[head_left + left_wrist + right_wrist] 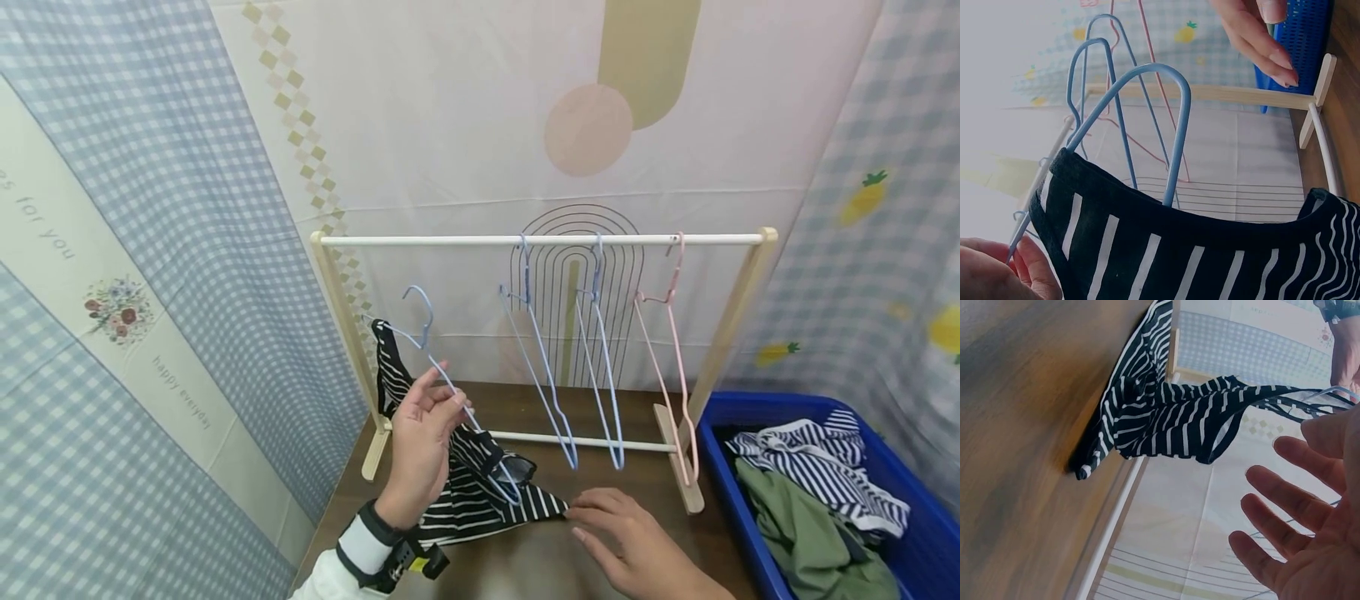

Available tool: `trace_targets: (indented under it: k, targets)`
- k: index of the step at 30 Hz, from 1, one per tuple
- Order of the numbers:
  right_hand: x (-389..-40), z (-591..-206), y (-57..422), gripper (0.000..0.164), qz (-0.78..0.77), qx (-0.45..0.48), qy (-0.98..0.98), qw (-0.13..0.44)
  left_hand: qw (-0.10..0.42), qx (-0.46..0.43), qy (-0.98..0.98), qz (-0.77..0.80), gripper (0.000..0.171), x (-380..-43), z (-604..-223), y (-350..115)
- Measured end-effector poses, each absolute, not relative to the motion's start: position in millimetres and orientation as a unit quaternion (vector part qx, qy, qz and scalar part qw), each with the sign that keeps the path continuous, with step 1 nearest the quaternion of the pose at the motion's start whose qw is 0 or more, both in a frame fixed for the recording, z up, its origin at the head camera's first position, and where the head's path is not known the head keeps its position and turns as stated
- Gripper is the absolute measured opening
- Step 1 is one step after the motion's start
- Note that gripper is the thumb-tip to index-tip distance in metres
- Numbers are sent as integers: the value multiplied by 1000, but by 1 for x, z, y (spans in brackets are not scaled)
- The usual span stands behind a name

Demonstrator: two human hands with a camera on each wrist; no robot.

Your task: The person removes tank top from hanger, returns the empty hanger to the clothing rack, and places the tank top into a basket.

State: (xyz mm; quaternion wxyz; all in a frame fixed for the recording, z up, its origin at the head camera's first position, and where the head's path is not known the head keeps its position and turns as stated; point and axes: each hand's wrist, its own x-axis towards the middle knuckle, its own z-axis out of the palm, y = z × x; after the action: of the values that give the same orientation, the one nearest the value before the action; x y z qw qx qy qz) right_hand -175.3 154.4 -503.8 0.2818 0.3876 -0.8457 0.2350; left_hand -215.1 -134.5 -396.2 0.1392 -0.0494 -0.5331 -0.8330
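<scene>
My left hand [422, 442] pinches one arm of a blue clothes hanger [430, 321], held up in front of the rack with its hook at the top. A black-and-white striped garment [468, 500] hangs partly on that hanger, its lower part spread on the table. In the left wrist view the hanger's rounded end [1180, 125] sticks out through the garment's dark-edged opening [1229, 220]. My right hand [637, 542] is beside the garment's right corner; the right wrist view shows its fingers [1285, 487] spread and apart from the cloth [1172, 428].
A small rack with a white rod [450, 241] stands on the brown table. Two blue hangers [551, 379] and a pink hanger [678, 358] hang from the rod. At the right, a blue basket [772, 402] holds a striped garment [817, 458] and a green garment [810, 525].
</scene>
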Motion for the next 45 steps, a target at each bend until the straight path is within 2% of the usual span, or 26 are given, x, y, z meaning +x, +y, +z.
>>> trace_targets:
  k: [7, 14, 21, 30, 45]
  targets:
    - [-173, -498, 140, 27, 258, 423, -818, 293, 138, -40, -537, -831, 52, -213, -399, -134]
    - [-175, -487, 110, 27, 317, 507, -717, 359, 141, -31, -538, -830, 50, -212, -401, -133]
    - [-177, -470, 82, 27, 336, 550, -649, 405, 134, -31, -548, -825, 48, -209, -406, -135]
    - [-178, -465, 64, 43, 303, 480, -735, 371, 131, -34, -559, -818, 47, -207, -407, -137]
    - [-185, -461, 52, 22, 369, 417, -751, 354, 125, -34, -539, -832, 47, -205, -413, -132]
